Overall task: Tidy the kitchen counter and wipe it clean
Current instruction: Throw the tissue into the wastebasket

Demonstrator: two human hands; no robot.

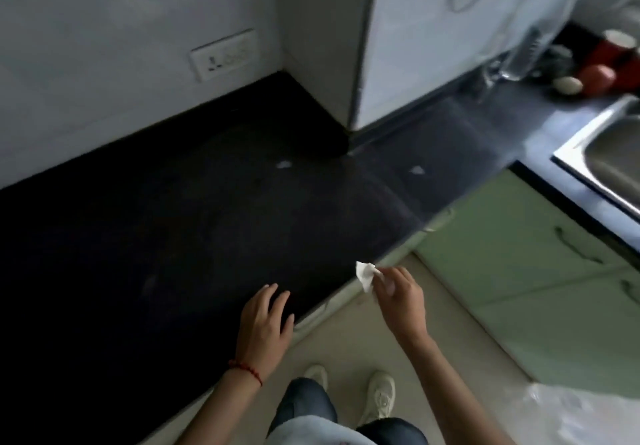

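Gathering scraps comes first, we judge: two pale bits [284,164] lie on the dark counter [173,222] toward its back edge, near the wall corner, and should be lifted before any wiping, not smeared about. Our right hand [401,297] hangs just beyond the counter's front edge, wrist bent, thumb and fingertips pinching a small white paper scrap [365,273]. Our left hand [265,320] rests palm down at the front edge, fingers relaxed, grasping nothing.
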